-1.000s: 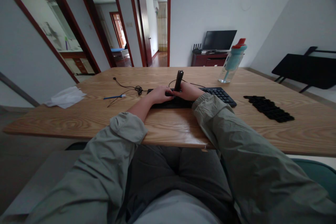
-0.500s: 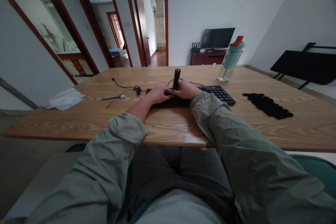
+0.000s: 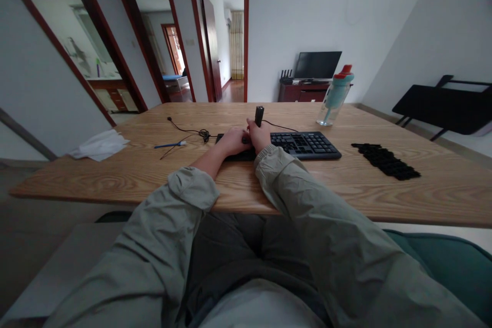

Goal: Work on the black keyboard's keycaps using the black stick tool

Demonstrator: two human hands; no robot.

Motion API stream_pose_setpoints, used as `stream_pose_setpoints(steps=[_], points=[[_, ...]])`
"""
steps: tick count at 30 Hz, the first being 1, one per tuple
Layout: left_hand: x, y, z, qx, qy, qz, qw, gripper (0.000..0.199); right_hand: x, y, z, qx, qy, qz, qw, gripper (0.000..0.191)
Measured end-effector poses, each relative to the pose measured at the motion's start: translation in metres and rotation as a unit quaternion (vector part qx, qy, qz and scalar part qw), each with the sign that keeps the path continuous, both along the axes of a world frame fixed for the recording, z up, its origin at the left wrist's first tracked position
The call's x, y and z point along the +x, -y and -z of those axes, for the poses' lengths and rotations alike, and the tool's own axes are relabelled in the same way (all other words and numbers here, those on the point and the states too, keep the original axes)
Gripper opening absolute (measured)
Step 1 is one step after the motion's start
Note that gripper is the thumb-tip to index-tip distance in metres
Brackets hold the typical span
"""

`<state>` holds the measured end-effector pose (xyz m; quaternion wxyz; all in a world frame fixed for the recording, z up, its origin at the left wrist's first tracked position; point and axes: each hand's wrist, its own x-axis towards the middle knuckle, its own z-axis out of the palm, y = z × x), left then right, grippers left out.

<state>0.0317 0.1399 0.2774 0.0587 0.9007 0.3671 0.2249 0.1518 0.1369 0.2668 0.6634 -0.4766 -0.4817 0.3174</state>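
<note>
A black keyboard (image 3: 303,145) lies on the wooden table in front of me, its right part uncovered. My right hand (image 3: 260,137) is closed around a black stick-shaped tool (image 3: 259,115), which stands upright out of the fist over the keyboard's left half. Its lower end is hidden by the fingers. Beside it, my left hand (image 3: 234,142) rests on the keyboard's left end with curled fingers meeting the right hand. Something small and dark shows at its fingertips, too small to name.
Small black pieces, resembling keycaps, lie in rows (image 3: 386,161) on the right. A water bottle (image 3: 333,96) stands behind the keyboard. Further left are a coiled cable (image 3: 204,135), a blue-handled brush (image 3: 169,145) and white tissue (image 3: 100,145). The table's front edge (image 3: 238,210) is close to me.
My right hand has shifted left and turned more upright around the black tool, uncovering more of the keyboard's right side. My left hand stays at its left end. The view has tilted slightly.
</note>
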Motion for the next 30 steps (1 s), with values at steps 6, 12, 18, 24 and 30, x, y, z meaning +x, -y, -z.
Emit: stream_pose_setpoints(steps=[6, 12, 18, 24, 30], points=[[0.000, 0.001, 0.001, -0.005, -0.001, 0.000, 1.000, 0.018, 0.002, -0.004, 0.009, -0.005, -0.001, -0.001, 1.000, 0.031], [-0.022, -0.017, 0.000, -0.019, 0.001, 0.018, 1.000, 0.025, -0.001, -0.001, 0.004, -0.002, 0.029, 0.022, 0.999, 0.032], [-0.051, -0.039, 0.009, -0.038, 0.000, -0.117, 0.992, 0.037, 0.000, -0.003, 0.004, 0.009, 0.055, 0.060, 0.997, 0.033], [-0.046, -0.037, 0.013, -0.037, -0.011, -0.141, 0.989, 0.039, -0.004, -0.009, 0.009, 0.008, 0.043, 0.127, 0.991, 0.033], [-0.043, -0.033, 0.012, -0.037, -0.012, -0.152, 0.988, 0.040, -0.009, -0.013, 0.008, -0.037, -0.039, 0.208, 0.977, 0.033]])
